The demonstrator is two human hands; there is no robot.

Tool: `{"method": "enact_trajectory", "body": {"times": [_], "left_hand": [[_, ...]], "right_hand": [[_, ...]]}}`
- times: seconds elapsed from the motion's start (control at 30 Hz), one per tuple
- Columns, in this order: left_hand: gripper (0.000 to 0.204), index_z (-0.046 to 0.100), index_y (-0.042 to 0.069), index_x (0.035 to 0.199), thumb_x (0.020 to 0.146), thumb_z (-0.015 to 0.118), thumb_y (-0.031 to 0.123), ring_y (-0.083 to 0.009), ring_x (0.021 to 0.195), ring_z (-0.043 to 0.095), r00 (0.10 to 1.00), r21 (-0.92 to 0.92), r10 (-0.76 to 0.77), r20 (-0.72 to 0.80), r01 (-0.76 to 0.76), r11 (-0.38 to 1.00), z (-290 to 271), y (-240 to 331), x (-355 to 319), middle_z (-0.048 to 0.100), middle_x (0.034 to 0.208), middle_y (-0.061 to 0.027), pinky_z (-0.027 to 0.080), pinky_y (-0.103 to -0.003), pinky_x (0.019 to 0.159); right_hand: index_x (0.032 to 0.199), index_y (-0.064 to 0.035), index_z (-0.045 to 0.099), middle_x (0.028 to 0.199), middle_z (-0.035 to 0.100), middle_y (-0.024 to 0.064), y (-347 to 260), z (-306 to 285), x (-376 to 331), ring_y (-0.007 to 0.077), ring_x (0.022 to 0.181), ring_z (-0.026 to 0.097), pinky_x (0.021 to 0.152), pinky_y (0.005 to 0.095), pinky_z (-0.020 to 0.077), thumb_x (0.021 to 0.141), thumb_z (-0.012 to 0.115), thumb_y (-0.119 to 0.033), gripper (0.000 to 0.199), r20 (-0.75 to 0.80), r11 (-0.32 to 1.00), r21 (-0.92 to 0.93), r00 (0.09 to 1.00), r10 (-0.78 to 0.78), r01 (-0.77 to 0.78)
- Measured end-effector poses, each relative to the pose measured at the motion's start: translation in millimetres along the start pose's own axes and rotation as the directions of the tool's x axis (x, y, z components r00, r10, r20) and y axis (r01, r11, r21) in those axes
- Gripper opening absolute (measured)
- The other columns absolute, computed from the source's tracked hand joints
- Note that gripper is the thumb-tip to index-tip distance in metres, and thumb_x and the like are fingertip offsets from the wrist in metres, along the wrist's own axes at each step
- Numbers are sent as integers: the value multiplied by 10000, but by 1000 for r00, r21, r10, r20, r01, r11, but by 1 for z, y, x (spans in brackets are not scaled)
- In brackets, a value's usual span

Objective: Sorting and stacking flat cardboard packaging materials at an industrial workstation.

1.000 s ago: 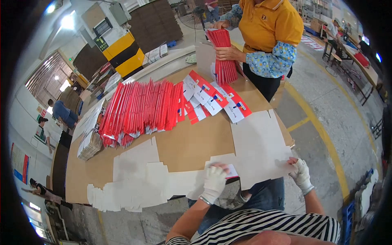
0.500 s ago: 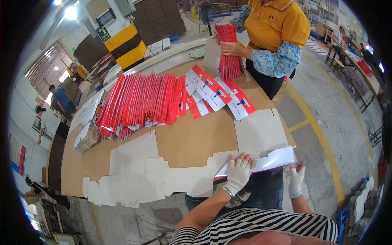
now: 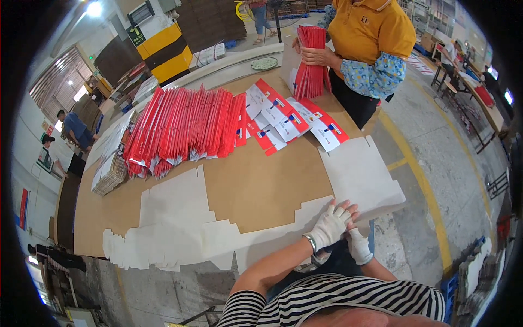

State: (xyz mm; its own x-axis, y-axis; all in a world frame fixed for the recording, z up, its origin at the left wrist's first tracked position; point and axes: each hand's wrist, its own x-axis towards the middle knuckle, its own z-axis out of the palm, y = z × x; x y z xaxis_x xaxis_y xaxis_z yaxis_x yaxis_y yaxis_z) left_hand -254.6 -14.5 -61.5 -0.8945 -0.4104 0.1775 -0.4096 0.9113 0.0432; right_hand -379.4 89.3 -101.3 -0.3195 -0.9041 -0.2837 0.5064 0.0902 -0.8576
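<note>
My left hand (image 3: 329,226), in a white fingerless glove with a bracelet at the wrist, lies with fingers stretched out on the near edge of the white cardboard sheets (image 3: 261,235). Close beside it, just off the table edge, is my right hand (image 3: 360,248), also gloved. Its fingertips reach up against the left hand and are partly hidden there, so I cannot make out whether they hold anything. To the right of my fingers a white cardboard flap (image 3: 376,196) covers the table corner.
Red-and-white printed cardboard pieces (image 3: 289,122) lie fanned out beyond, beside a long row of red folded pieces (image 3: 182,125). A co-worker in a yellow shirt (image 3: 376,27) holds a red bundle (image 3: 312,62) upright at the far side. Brown cardboard (image 3: 261,191) covers the table.
My right hand has moved left, in against my left hand. The long glossy white sheet with a pinkish edge under my left hand no longer shows. The table has shifted slightly in view.
</note>
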Motion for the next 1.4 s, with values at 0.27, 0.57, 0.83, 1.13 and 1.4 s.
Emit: {"method": "enact_trajectory", "body": {"times": [0.27,0.57,0.83,1.13,1.4], "left_hand": [[566,404,235,1471,911,480,272,-201,1433,315,980,-102,197,8,-195,975,15,-9,12,350,1555,9,221,-445,1170],[577,512,141,1350,802,628,276,-222,1365,424,947,-193,302,-108,-318,928,22,-8,47,493,1431,-22,292,-413,1132],[539,471,122,1414,885,488,226,-248,1391,380,978,-57,-33,-204,22,998,24,-10,13,437,1484,-75,240,-478,1162],[626,493,63,1369,831,602,364,-328,1276,481,965,-348,-254,67,261,901,-6,-18,4,523,1390,-120,301,-515,1103],[806,464,14,1383,786,632,528,-332,1344,413,979,-12,-196,48,197,980,-54,-35,-121,470,1421,-166,280,-524,1100]], "right_hand": [[1208,-46,564,1038,636,53,-28,-12,-9,156,939,625,847,327,534,909,688,-343,439,237,989,-32,962,-132,143],[1357,-69,482,1187,591,19,-19,-13,7,144,1001,576,880,362,495,963,559,-438,546,20,963,225,987,-158,149],[1029,-44,632,857,642,10,-24,-22,37,94,704,589,607,248,484,978,571,-199,175,-318,967,-53,913,-254,251],[1390,-4,456,1429,472,202,-37,10,55,292,1337,452,1097,428,359,920,492,-44,473,466,38,-752,572,-675,658],[1394,-90,482,1476,449,110,-65,2,80,309,1385,400,1113,497,315,891,458,-90,503,724,-315,-690,615,-311,652]]}}
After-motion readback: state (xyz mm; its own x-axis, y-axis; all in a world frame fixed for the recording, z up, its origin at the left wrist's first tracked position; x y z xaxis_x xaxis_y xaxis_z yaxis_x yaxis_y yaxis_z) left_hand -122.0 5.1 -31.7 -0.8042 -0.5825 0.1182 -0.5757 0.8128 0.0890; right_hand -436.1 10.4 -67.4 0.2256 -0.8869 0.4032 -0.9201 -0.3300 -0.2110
